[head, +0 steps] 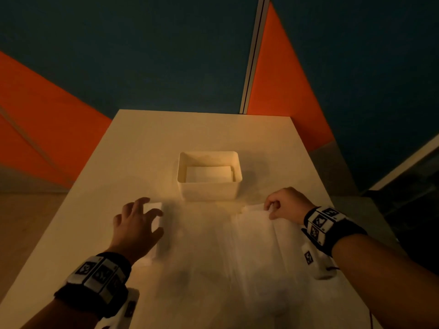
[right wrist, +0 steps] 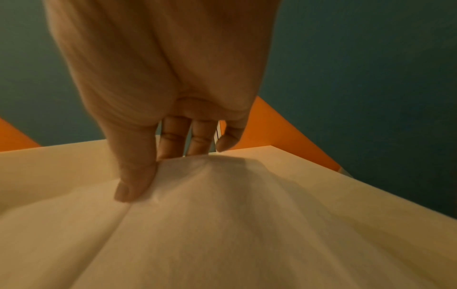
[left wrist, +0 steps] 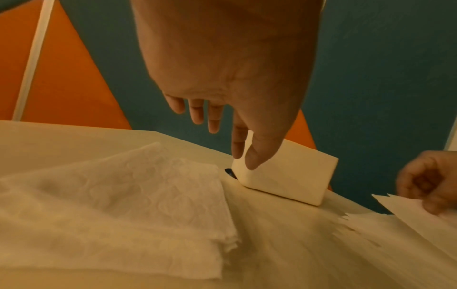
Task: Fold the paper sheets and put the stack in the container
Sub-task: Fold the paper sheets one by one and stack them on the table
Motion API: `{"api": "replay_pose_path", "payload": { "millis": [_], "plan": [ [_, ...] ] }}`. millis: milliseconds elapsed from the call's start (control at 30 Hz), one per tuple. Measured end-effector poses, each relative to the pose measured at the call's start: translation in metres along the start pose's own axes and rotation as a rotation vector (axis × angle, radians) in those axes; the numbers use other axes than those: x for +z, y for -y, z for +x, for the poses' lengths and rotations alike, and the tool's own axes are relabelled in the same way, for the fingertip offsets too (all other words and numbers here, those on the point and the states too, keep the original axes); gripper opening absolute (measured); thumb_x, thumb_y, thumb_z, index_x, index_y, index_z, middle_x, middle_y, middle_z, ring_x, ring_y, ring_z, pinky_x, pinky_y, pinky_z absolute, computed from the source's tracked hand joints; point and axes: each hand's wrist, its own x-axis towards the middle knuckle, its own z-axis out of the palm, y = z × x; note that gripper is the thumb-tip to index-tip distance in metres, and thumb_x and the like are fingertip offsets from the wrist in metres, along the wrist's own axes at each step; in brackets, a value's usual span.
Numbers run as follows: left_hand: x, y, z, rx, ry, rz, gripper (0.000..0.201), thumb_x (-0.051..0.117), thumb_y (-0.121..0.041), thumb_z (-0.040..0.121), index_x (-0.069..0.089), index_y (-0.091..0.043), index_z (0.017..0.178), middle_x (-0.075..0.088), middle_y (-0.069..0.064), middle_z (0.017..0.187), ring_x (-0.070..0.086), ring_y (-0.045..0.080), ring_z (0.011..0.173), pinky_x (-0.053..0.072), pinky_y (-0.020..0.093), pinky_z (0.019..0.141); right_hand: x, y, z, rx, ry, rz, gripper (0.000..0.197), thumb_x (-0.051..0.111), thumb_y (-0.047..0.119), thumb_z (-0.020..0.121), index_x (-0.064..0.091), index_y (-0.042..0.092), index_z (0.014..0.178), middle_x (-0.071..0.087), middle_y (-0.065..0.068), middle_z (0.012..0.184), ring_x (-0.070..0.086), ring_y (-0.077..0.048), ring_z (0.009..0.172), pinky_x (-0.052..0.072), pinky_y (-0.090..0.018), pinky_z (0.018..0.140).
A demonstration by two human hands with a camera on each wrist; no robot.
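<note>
A white table (head: 99, 167) carries everything here. The container (head: 234, 188), a white open box, stands about midway across it, nearer the far edge than the hands are, and folded paper (head: 209, 174) already lies flat in its bottom.

Between the container and the near edge a large paper sheet (head: 225, 245) is spread over the table, blurred in the head view, so its outline on the near side is hard to trace. The right hand (head: 286, 203) holds its far right corner: in the right wrist view the thumb (right wrist: 134, 176) presses down on top of the paper and the other fingers curl behind the raised edge, pinching it up into a ridge off the table.

The left hand (head: 135, 224) hovers over the sheet's left side, fingers spread and loosely bent, gripping nothing. Under it lies a folded stack of embossed tissue sheets (left wrist: 111, 205), resting on the table toward the left edge, just beside the large sheet.

From the left wrist the container's near corner is partly hidden behind the thumb and forefinger. Orange and dark teal wall panels (head: 285, 79) stand beyond the far edge.
</note>
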Motion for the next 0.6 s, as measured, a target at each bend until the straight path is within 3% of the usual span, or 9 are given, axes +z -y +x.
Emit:
{"api": "replay_pose_path", "payload": {
  "millis": [133,267,400,600],
  "plan": [
    [0.001,-0.004,0.003,0.043,0.01,-0.01,0.044,0.058,-0.05,0.083,0.053,-0.04,0.126,0.023,-0.001,0.15,0.019,0.027,0.137,0.026,0.05,0.11,0.009,-0.011,-0.001,-0.032,-0.018,0.13,0.035,0.071,0.007,0.08,0.073,0.036,0.099,0.066,0.004,0.092,0.061,-0.013,0.088,0.051,-0.029,0.087],
    [0.002,-0.004,0.003,0.052,0.02,-0.013,0.043,0.06,-0.05,0.082,0.054,-0.04,0.124,0.024,-0.001,0.15,0.021,0.027,0.136,0.027,0.05,0.108,0.015,-0.014,-0.001,-0.076,0.054,0.167,0.059,0.056,0.001,0.088,0.056,0.059,0.098,0.056,0.017,0.098,0.056,-0.009,0.1,0.045,-0.027,0.098],
    [0.002,-0.002,0.0,0.051,0.044,-0.006,0.043,0.06,-0.05,0.082,0.054,-0.041,0.124,0.023,0.0,0.151,0.019,0.027,0.137,0.026,0.05,0.11,0.013,-0.009,-0.001,-0.055,0.146,0.073,0.071,0.043,-0.004,0.085,0.052,0.056,0.121,0.048,0.014,0.091,0.052,-0.014,0.091,0.046,-0.032,0.092],
    [0.0,-0.004,-0.003,0.036,0.061,0.003,0.043,0.057,-0.051,0.084,0.052,-0.042,0.126,0.019,-0.001,0.151,0.016,0.025,0.139,0.025,0.047,0.11,0.008,-0.002,-0.003,-0.045,0.24,-0.043,0.08,0.029,-0.006,0.086,0.045,0.062,0.124,0.049,0.005,0.106,0.051,-0.019,0.105,0.045,-0.034,0.096]
  ]
}}
